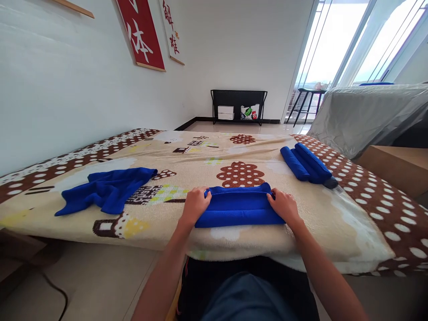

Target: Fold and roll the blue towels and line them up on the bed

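Note:
A blue towel (238, 207), folded into a long band, lies on the patterned blanket (187, 156) near the bed's front edge. My left hand (195, 203) grips its left end, fingers curled over the far edge. On the right end, my right hand (284, 206) holds the towel the same way. A crumpled blue towel (107, 189) lies loose to the left. At the right, folded blue towels (306, 164) lie together on the blanket.
The bed runs along a white wall with red and white banners (142, 33). A black shelf (238, 107) stands at the far wall. A grey covered piece of furniture (364, 113) and a wooden box (397, 165) stand at the right by the windows.

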Motion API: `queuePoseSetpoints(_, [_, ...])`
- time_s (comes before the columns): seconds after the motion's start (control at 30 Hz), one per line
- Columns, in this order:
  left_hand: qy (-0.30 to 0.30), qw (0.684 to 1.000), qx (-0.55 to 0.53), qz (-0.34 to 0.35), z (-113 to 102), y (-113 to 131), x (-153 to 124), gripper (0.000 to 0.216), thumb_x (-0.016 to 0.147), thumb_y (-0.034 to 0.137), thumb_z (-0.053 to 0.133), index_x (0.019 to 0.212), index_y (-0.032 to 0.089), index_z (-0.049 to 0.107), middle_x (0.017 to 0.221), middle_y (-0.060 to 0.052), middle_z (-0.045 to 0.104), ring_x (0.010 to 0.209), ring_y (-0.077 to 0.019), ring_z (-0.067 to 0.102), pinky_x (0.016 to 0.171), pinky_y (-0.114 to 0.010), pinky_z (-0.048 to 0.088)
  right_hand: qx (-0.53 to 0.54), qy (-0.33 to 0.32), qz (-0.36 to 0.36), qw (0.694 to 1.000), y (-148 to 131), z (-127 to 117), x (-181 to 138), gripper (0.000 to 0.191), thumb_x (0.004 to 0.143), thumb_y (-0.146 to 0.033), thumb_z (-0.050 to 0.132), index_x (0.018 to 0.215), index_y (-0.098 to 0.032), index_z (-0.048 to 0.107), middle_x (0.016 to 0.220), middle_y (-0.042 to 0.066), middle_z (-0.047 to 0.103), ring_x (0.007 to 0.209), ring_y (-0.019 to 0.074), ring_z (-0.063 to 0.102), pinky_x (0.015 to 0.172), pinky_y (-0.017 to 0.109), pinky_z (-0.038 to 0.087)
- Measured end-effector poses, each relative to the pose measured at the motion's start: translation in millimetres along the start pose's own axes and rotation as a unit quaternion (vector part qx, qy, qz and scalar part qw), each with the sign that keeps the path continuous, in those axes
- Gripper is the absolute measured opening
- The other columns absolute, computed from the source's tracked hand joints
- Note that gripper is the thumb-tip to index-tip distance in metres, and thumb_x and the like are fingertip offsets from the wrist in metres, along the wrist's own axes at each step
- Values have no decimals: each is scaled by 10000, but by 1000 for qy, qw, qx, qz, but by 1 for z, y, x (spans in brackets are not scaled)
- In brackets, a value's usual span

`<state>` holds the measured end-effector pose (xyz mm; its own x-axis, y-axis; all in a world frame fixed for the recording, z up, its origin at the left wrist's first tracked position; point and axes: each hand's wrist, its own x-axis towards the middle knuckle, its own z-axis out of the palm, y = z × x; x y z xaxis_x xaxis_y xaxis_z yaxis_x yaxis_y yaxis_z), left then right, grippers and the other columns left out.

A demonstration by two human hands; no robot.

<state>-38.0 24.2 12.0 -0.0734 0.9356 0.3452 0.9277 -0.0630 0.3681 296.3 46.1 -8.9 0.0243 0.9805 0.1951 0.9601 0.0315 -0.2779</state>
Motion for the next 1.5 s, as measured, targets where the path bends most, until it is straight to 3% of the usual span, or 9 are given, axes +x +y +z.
queuePoseSetpoints(0.13, [-9, 999, -43, -17, 11, -26, 37, 237, 831, 286, 618, 1022, 197, 727, 1074, -108, 721, 1051, -267, 649, 934, -379, 496, 68, -21, -25, 997, 16, 7, 40, 389, 913, -358, 538, 1241, -171, 632, 991, 81, 727, 951, 205, 664, 835, 294, 452])
queuePoseSetpoints(0.33, [-39, 992, -116, -11, 30, -44, 47, 105, 756, 298, 673, 797, 203, 685, 875, -39, 704, 831, -196, 646, 762, -303, 510, 170, -27, -54, 984, 34, 21, 68, 271, 820, -377, 587, 975, -172, 669, 770, 2, 688, 706, 143, 619, 654, 235, 438])
queuePoseSetpoints(0.53, [19, 986, -166, -18, 30, -43, 46, 105, 828, 295, 576, 808, 194, 597, 849, -36, 663, 728, -161, 596, 747, -297, 496, 215, 52, -49, 974, 41, 27, 68, 320, 841, -457, 510, 911, -176, 644, 828, 36, 676, 700, 154, 581, 673, 271, 428])
queuePoseSetpoints(0.83, [116, 971, -202, -42, 29, -40, 46, 130, 873, 329, 532, 891, 205, 568, 956, -54, 648, 860, -179, 625, 887, -332, 494, 219, 96, -48, 970, 39, 28, 64, 283, 831, -407, 519, 906, -169, 652, 926, 59, 648, 713, 157, 557, 764, 310, 442])
queuePoseSetpoints(0.97, [150, 964, -212, -54, 22, -39, 40, 238, 907, 382, 470, 984, 196, 597, 1071, -92, 652, 985, -212, 626, 917, -352, 497, 223, 104, -46, 968, 34, 24, 59, 313, 833, -335, 494, 1018, -150, 666, 1073, 102, 650, 797, 175, 586, 850, 346, 454])
queuePoseSetpoints(1.07, [87, 968, -236, 8, 14, -31, 29, 329, 916, 416, 460, 1025, 191, 674, 1112, -85, 706, 1060, -227, 644, 934, -350, 505, 246, 72, -91, 962, 27, 16, 52, 347, 888, -353, 461, 1074, -165, 686, 1148, 97, 673, 946, 190, 618, 913, 339, 463])
queuePoseSetpoints(1.27, [-142, 945, -248, 159, 13, -17, 22, 330, 836, 435, 609, 1047, 254, 787, 1149, -24, 756, 1152, -251, 667, 1037, -367, 483, 275, -86, -230, 929, 15, 8, 41, 369, 906, -453, 541, 1138, -248, 741, 1193, 26, 717, 1163, 203, 626, 1030, 361, 464])
queuePoseSetpoints(1.37, [-166, 945, -226, 170, 19, -19, 27, 357, 831, 411, 617, 1129, 277, 761, 1269, -16, 703, 1276, -250, 595, 1133, -394, 395, 268, -114, -256, 922, 14, 12, 43, 352, 896, -439, 573, 1153, -266, 741, 1245, 19, 699, 1279, 200, 571, 1122, 393, 400])
queuePoseSetpoints(1.5, [-133, 965, -187, 123, 25, -26, 32, 319, 858, 402, 613, 1116, 287, 761, 1310, -31, 679, 1324, -260, 553, 1177, -462, 316, 248, -90, -225, 938, 20, 21, 48, 328, 908, -390, 559, 1157, -270, 736, 1302, 19, 668, 1336, 208, 529, 1186, 459, 305])
